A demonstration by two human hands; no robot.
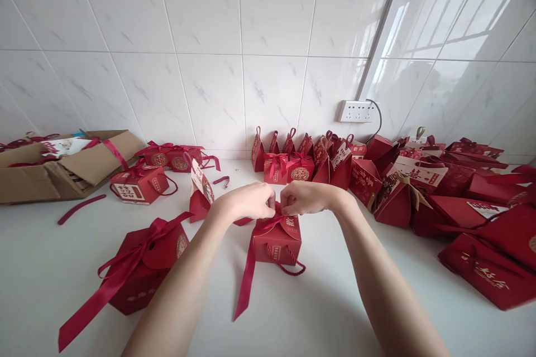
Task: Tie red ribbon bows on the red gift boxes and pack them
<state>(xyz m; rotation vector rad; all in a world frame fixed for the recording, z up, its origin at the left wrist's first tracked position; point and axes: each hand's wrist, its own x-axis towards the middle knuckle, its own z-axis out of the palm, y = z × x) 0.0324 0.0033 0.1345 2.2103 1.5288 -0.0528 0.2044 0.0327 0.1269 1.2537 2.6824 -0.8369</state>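
Note:
A small red gift box (278, 242) with pale lettering stands upright before me, a twisted cord handle (288, 270) hanging down its near side. Over its top runs a dark red ribbon (247, 281), one tail trailing onto the table at the left. My left hand (255, 201) and my right hand (305, 198) meet above the lid with fingers closed, pinching the ribbon at the middle. The fingertips partly hide the ribbon there. To the left, close to my left forearm, lies a larger red gift box (142, 268) with a ribbon bow on top.
On the white table (318, 318), several red boxes (300, 170) line the tiled wall, and more are heaped on the right (456, 206). At the far left is an open cardboard carton (87, 167). A loose ribbon strip (81, 209) lies nearby. A power socket (355, 111) is behind.

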